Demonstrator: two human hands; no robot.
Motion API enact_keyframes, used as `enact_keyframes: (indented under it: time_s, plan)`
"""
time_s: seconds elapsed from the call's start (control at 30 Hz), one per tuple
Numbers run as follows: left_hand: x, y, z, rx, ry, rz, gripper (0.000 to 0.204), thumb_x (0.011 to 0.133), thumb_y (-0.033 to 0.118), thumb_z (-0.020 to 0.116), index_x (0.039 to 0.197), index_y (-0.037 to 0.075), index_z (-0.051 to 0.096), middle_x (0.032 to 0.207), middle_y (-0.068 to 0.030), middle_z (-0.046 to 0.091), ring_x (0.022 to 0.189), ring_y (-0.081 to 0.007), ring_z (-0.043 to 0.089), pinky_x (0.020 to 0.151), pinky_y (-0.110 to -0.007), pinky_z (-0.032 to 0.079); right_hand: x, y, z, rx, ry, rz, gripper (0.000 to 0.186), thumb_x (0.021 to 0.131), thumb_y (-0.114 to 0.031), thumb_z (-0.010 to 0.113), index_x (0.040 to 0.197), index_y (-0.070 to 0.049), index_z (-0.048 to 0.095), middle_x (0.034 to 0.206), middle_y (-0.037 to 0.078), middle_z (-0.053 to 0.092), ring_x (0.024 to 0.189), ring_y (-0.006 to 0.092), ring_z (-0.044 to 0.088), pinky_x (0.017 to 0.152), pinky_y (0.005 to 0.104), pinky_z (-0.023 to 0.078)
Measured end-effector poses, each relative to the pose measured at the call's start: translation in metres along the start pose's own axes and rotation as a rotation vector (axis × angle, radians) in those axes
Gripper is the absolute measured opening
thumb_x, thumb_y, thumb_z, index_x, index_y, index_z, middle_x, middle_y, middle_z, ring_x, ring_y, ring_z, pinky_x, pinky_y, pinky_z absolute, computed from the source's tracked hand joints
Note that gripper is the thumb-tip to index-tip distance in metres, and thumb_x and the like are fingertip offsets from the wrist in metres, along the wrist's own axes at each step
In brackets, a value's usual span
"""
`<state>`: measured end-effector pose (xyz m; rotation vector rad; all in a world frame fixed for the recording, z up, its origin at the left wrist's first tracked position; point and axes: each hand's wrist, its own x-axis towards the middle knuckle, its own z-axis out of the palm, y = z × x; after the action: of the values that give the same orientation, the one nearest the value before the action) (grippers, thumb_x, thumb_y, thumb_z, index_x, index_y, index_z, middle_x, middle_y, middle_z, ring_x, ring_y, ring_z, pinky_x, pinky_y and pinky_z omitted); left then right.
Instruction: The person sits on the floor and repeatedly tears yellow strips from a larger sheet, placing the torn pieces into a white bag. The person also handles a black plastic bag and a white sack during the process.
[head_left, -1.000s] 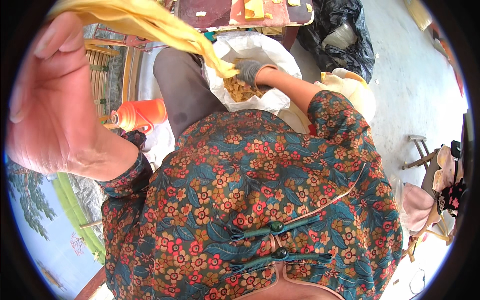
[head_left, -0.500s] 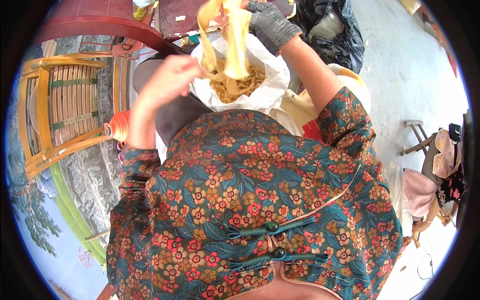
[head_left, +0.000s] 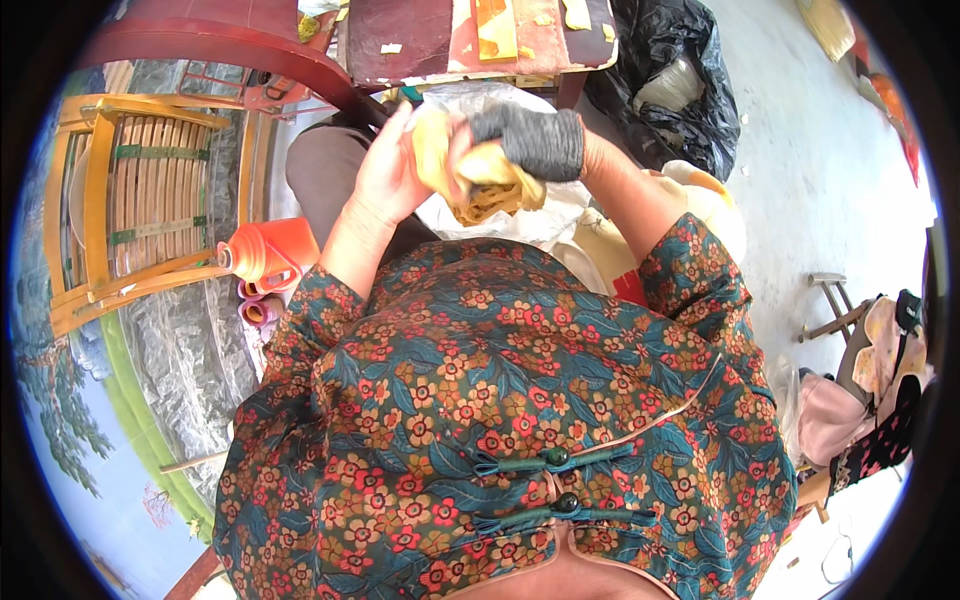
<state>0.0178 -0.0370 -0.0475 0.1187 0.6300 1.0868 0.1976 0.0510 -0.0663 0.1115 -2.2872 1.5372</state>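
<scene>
My bare left hand is closed on a floppy yellow strip above the white bag. Close beside it on the right, my right hand, in a dark grey fingerless glove, grips more of the yellow material; its fingers are smeared by motion. What the strip is made of I cannot tell. Several yellow-brown pieces show below the hands, at the bag's mouth. The hands hide part of the opening.
A worktop with yellow scraps and a yellow block stands ahead. A black plastic bag is at its right. To my left are an orange jug and a slatted wooden chair; a small stool stands at right.
Both hands have come nearer to me and closer together, over the bag. The long yellow strips that hung from the right hand are now bunched between both hands.
</scene>
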Motion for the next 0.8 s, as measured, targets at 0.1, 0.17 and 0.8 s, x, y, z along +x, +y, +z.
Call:
enact_keyframes:
  time_s: [0.1,0.17,0.8]
  plan:
    - [0.004,0.023,-0.008,-0.107,0.144,0.208,0.035,0.092,0.032,0.043,0.1,-0.001,0.052,0.077,-0.008,0.057,0.071,-0.021,0.056,0.072,-0.033,0.048,0.001,-0.023,0.014,0.087,-0.226,0.194,0.019,0.076,-0.02,0.057,0.088,-0.005,0.063,0.079,0.005,0.062,0.077,0.014,0.056,0.075,0.0268,0.044]
    - [0.004,0.054,-0.018,-0.156,0.194,0.38,0.02,0.092,0.021,0.046,0.088,0.002,0.051,0.069,-0.0031,0.053,0.06,-0.0136,0.052,0.067,-0.031,0.047,0.0,-0.018,0.019,0.101,-0.324,0.398,0.022,0.073,-0.019,0.058,0.088,-0.005,0.065,0.077,0.008,0.064,0.075,0.017,0.058,0.072,0.0286,0.046]
    - [0.016,0.026,0.035,0.738,0.254,0.741,0.042,0.096,0.039,0.036,0.096,0.002,0.055,0.078,-0.0021,0.05,0.073,-0.0111,0.05,0.069,-0.027,0.045,0.018,-0.024,0.005,-0.15,0.632,0.334,0.021,0.079,-0.017,0.061,0.095,-0.003,0.061,0.085,0.008,0.062,0.081,0.0175,0.059,0.074,0.0289,0.046]
